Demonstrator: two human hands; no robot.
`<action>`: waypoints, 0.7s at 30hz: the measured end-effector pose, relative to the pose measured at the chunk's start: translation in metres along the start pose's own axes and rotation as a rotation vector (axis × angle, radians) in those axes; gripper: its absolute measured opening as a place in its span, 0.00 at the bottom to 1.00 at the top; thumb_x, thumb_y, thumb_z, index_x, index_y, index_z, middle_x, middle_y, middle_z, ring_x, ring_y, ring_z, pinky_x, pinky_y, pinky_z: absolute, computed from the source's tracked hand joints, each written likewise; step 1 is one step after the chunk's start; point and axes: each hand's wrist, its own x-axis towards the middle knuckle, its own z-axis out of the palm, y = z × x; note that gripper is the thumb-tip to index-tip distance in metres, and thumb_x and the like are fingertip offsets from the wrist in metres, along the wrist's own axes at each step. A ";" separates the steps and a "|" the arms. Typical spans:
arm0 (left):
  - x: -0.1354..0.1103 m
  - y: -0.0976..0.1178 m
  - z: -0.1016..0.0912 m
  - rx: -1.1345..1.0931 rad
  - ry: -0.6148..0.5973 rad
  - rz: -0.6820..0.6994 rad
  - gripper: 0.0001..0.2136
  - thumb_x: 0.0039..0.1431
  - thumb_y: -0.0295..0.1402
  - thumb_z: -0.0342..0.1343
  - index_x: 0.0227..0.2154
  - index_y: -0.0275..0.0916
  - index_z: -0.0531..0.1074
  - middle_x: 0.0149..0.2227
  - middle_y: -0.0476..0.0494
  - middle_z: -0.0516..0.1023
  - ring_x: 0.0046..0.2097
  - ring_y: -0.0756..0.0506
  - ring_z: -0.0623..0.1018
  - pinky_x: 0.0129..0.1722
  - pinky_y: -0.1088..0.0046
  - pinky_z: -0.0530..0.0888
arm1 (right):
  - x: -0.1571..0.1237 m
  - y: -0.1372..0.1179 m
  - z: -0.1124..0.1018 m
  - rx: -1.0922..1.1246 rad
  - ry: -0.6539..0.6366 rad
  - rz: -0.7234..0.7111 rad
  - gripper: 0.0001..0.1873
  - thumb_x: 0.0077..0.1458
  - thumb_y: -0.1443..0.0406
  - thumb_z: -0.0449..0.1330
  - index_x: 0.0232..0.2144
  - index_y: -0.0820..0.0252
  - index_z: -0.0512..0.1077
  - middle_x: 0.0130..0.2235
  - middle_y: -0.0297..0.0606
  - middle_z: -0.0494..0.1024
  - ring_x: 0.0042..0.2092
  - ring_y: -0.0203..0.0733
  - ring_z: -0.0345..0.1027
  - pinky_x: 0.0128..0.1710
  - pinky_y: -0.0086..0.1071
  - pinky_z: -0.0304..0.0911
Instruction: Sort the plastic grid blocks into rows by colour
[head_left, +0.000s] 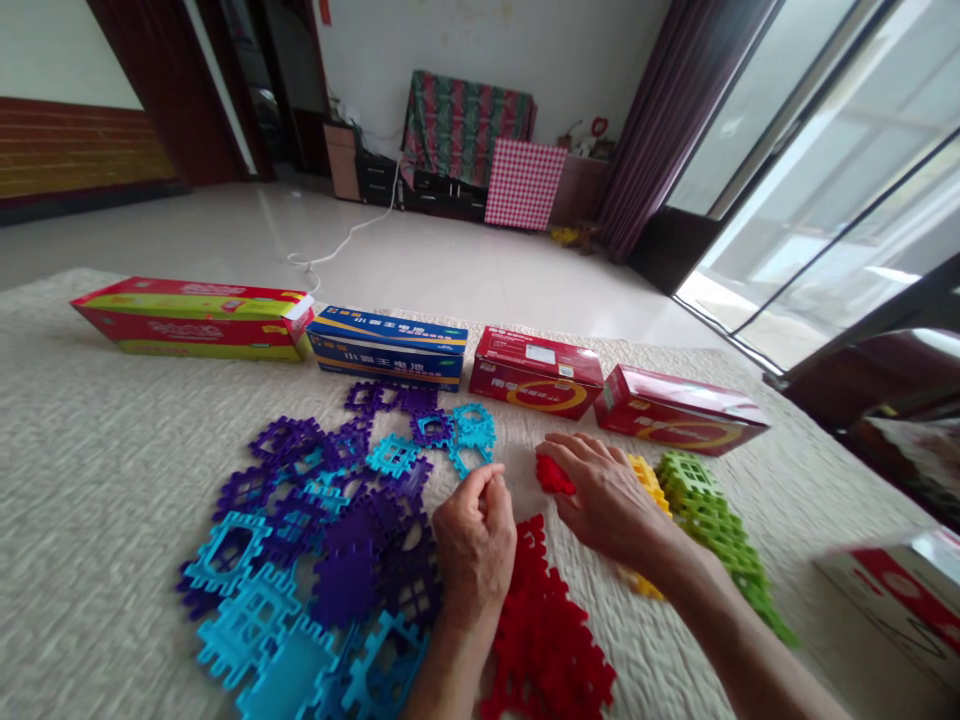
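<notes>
My right hand (600, 487) has its fingers over a red interlocking plastic tile (553, 474), gripping it just above the quilted cover. My left hand (478, 525) is a closed fist, and no piece sticks out of it. It hovers between the heap of purple tiles (349, 575) and light-blue tiles (251, 612) on the left and the red tiles (551, 640) overlapping in a stack below. Beside my right wrist lie yellow tiles (649, 482), partly hidden by my arm. Farther right, green tiles (720, 535) overlap in a slanting row.
Across the back of the cover stand a red-and-green box (202, 325), a blue box (386, 350) and two red boxes (536, 375). A white-and-red box (900, 600) lies at the right edge. Beyond is a tiled floor with a white cable (345, 243).
</notes>
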 end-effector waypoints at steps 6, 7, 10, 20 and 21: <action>0.000 0.001 0.000 0.004 -0.009 -0.011 0.14 0.58 0.36 0.48 0.36 0.39 0.79 0.30 0.42 0.82 0.33 0.45 0.80 0.35 0.72 0.74 | -0.005 0.004 -0.001 0.097 0.138 -0.021 0.23 0.50 0.71 0.55 0.50 0.57 0.67 0.50 0.45 0.71 0.49 0.48 0.66 0.48 0.44 0.63; 0.000 0.001 0.000 0.014 -0.006 -0.005 0.14 0.58 0.36 0.49 0.36 0.39 0.79 0.30 0.42 0.82 0.33 0.45 0.80 0.35 0.72 0.74 | -0.007 0.004 -0.003 0.122 0.200 -0.008 0.25 0.49 0.71 0.56 0.52 0.57 0.66 0.50 0.45 0.70 0.49 0.48 0.67 0.47 0.43 0.64; 0.000 0.001 0.000 0.032 0.002 -0.002 0.14 0.58 0.36 0.48 0.36 0.39 0.79 0.29 0.43 0.82 0.32 0.45 0.80 0.36 0.72 0.74 | -0.008 0.004 -0.012 0.195 0.335 0.011 0.23 0.48 0.69 0.56 0.49 0.57 0.66 0.48 0.44 0.68 0.45 0.46 0.68 0.45 0.42 0.67; -0.001 0.001 0.000 0.019 0.000 0.001 0.14 0.59 0.36 0.48 0.35 0.39 0.79 0.30 0.43 0.82 0.32 0.46 0.79 0.36 0.73 0.73 | -0.027 -0.006 -0.017 0.304 0.111 -0.071 0.10 0.50 0.70 0.56 0.38 0.55 0.67 0.42 0.39 0.71 0.40 0.41 0.68 0.42 0.36 0.65; -0.001 0.001 0.000 0.017 -0.003 -0.003 0.14 0.59 0.36 0.48 0.35 0.39 0.79 0.30 0.42 0.82 0.32 0.45 0.80 0.36 0.73 0.73 | -0.032 -0.006 -0.017 0.282 0.087 -0.054 0.10 0.51 0.69 0.56 0.38 0.55 0.67 0.42 0.39 0.71 0.40 0.41 0.68 0.41 0.37 0.65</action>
